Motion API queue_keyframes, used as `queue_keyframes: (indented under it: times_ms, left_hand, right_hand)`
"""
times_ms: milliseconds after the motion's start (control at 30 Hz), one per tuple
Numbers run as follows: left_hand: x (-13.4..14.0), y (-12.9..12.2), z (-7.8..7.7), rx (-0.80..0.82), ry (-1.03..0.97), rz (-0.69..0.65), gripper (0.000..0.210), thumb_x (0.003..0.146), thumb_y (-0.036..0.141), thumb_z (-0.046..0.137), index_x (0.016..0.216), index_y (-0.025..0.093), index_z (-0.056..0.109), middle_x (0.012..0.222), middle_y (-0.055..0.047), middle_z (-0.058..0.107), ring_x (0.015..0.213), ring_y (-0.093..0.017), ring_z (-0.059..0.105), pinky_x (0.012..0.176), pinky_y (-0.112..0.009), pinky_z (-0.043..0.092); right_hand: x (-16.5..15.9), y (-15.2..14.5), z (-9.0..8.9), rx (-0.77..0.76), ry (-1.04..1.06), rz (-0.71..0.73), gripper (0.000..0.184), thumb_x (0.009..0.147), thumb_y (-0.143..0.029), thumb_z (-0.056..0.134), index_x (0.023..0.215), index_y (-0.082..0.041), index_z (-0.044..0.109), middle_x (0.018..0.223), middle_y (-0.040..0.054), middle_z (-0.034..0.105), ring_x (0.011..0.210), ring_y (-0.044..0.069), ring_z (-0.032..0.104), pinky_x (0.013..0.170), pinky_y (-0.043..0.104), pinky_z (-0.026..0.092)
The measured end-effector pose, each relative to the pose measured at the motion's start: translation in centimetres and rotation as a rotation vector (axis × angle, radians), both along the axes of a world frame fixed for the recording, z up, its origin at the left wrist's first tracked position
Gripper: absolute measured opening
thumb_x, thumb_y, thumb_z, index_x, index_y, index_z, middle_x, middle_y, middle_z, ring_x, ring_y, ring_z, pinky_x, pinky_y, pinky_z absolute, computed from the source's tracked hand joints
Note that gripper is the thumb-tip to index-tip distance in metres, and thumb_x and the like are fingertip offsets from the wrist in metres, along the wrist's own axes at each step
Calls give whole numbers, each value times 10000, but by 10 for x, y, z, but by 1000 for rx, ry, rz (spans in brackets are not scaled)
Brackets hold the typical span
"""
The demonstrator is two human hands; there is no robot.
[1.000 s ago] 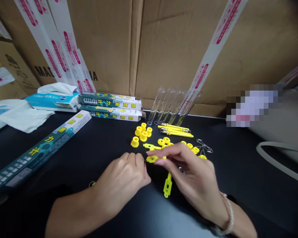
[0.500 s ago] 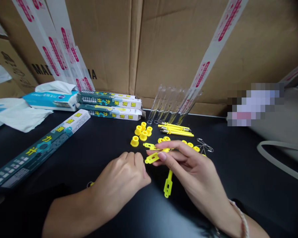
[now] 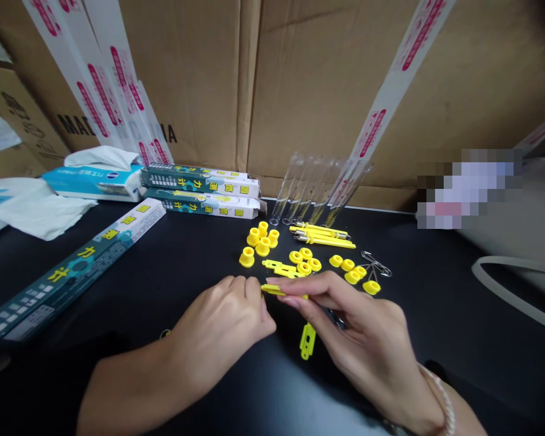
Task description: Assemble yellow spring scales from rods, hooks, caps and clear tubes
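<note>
Between its thumb and fingers my right hand (image 3: 367, 327) pinches a slotted yellow plastic piece (image 3: 272, 289), turned nearly edge-on. My left hand (image 3: 236, 312) is closed in a fist against the piece's left end; what its fingers grip is hidden. Below my right fingers a similar yellow piece (image 3: 307, 341) lies on the black table. More flat yellow pieces (image 3: 277, 266) lie just behind the fingertips, beside several yellow rings (image 3: 304, 267). Flanged yellow caps (image 3: 263, 246) stand a little farther back.
Clear plastic tubes (image 3: 295, 188) stand against the cardboard box (image 3: 186, 79). Yellow rods with springs (image 3: 324, 238) lie in front of them. Small yellow caps (image 3: 355, 277) and metal hooks (image 3: 376, 264) are at right. Printed boxes (image 3: 204, 206), a long carton (image 3: 77, 269) and tissues (image 3: 100, 181) sit left.
The yellow piece in my right hand has turned from face-on to nearly edge-on. My right hand has shifted slightly down and right, uncovering the rings. My left fist has hardly moved.
</note>
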State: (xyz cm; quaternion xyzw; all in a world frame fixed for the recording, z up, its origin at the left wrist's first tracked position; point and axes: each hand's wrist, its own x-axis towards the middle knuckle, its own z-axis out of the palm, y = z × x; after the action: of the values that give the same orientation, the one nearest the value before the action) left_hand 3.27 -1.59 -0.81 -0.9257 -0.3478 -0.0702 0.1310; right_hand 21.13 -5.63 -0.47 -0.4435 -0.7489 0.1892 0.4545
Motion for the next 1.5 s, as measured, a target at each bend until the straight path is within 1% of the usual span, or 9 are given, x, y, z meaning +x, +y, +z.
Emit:
queue_keyframes:
  times_ms: [200,500,700,800,933,1000,1133,1333,1500]
  left_hand:
    - [4,0,14,-115,190,30,290,680,-116,523,718,165,584,684,-20,680,612,-215,699,537,-272,552]
    - [2,0,12,-276,-53,190,248,830,16,442,681,188,541,661,-46,682,589,-213,693,549,-308,513]
    - [-7,1,3,-263,-267,105,173,859,91,457,740,204,514,630,-4,627,528,-200,652,489,-303,430]
    - [-8,3,0,-245,-317,31,184,877,82,445,755,209,498,638,6,616,539,-197,657,496,-302,430]
    - [-9,4,-2,-279,-440,-50,109,888,90,519,908,194,494,743,10,667,599,-174,699,503,-257,461]
    - [-10,4,-3,-289,-496,-53,172,872,93,576,948,199,465,773,18,676,610,-160,709,499,-229,466]
    - [-12,2,-6,-317,-533,-34,191,896,105,573,912,227,427,775,40,667,626,-150,712,526,-220,477]
    - [-13,1,-8,-376,-550,-14,122,954,179,517,864,231,453,755,40,659,619,-154,695,535,-241,478]
    - [-13,1,-7,-405,-586,-37,117,928,139,523,882,229,464,776,44,659,651,-135,696,556,-220,473]
  right_hand:
    - [2,3,2,39,-74,42,152,948,-104,618,1017,-234,654,990,-26,788,882,115,760,831,155,573]
    - [4,6,2,-63,-55,-19,80,960,-179,631,985,-248,662,906,-56,784,763,94,753,675,151,543]
    - [6,9,-1,-204,211,-39,44,971,-263,625,1000,-255,658,938,-38,773,836,103,759,750,154,566]
    - [5,11,0,-293,375,-9,98,971,-309,619,1036,-241,645,942,-11,752,830,125,761,766,193,600]
    - [3,13,1,-393,424,17,152,966,-347,621,1059,-231,654,952,4,740,812,126,756,761,205,607]
    - [2,13,2,-410,424,7,165,960,-367,626,1037,-225,661,930,6,745,792,123,754,747,199,605]
    - [3,12,5,-390,428,-32,196,947,-386,642,1053,-223,662,876,2,763,782,128,760,737,196,597]
    - [6,9,5,-382,353,-41,168,964,-359,616,1014,-224,702,943,15,782,858,145,766,778,211,586]
    - [7,5,3,-206,125,-97,103,973,-249,606,1014,-240,700,899,-31,784,783,99,751,699,159,541]
